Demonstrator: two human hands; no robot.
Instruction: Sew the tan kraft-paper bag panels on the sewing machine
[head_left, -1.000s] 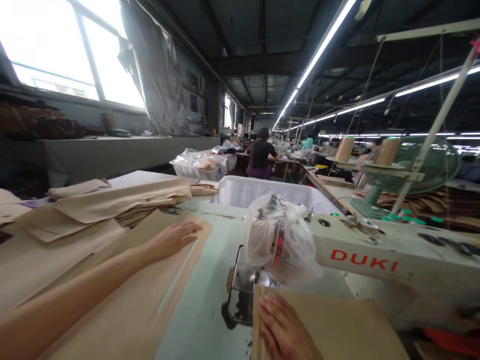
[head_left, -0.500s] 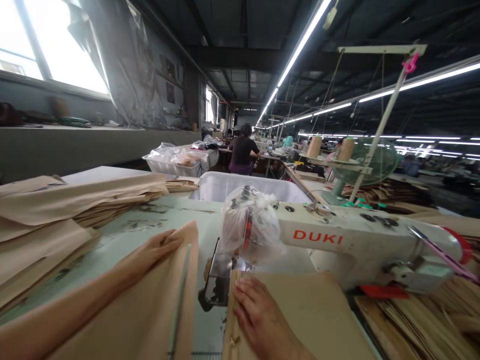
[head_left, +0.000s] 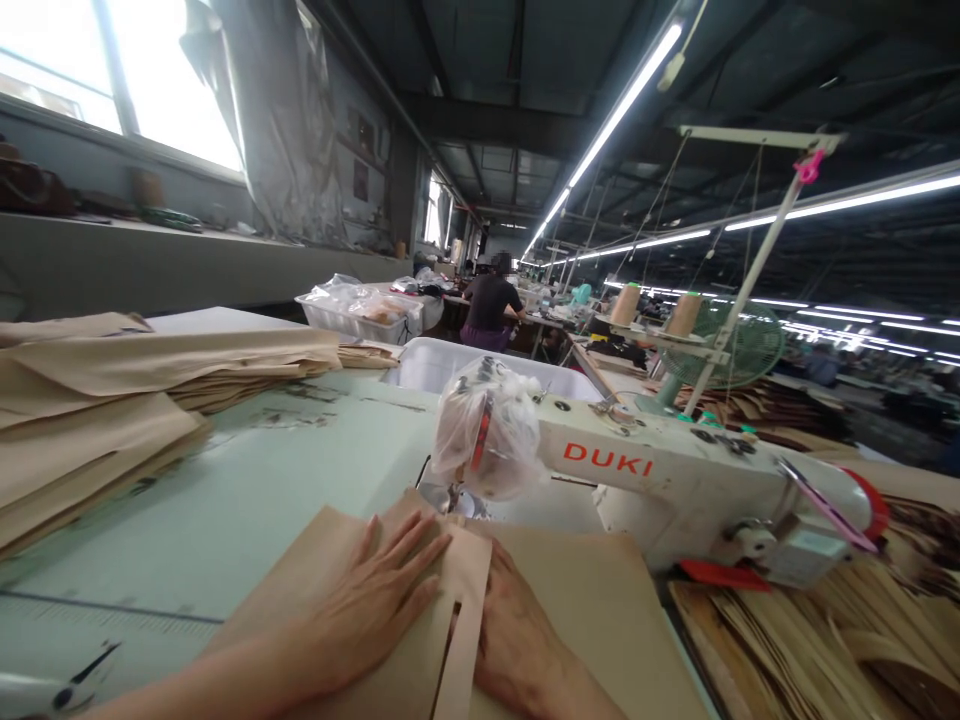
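My left hand (head_left: 375, 610) lies flat, fingers spread, on a tan fabric piece (head_left: 322, 560) with a long slit near its right edge. That piece overlaps a second tan piece (head_left: 600, 610) lying under the arm of the white DUKI sewing machine (head_left: 675, 480). My right hand (head_left: 517, 640) rests palm down at the seam between the two pieces, partly under the upper one's edge. Both hands sit just in front of the machine's head, which is wrapped in a clear plastic bag (head_left: 487, 430).
Stacks of tan fabric (head_left: 150, 380) lie at the left of the pale green table (head_left: 247, 490). A white bin (head_left: 442, 365) stands behind the machine. More cut pieces (head_left: 825, 650) pile at the right. Scissors (head_left: 67, 685) lie near left. A person sits far ahead (head_left: 491, 305).
My left hand has dragged the slit fabric piece rightward across the table until it overlaps the piece under my right hand. The view has swung slightly left and down.
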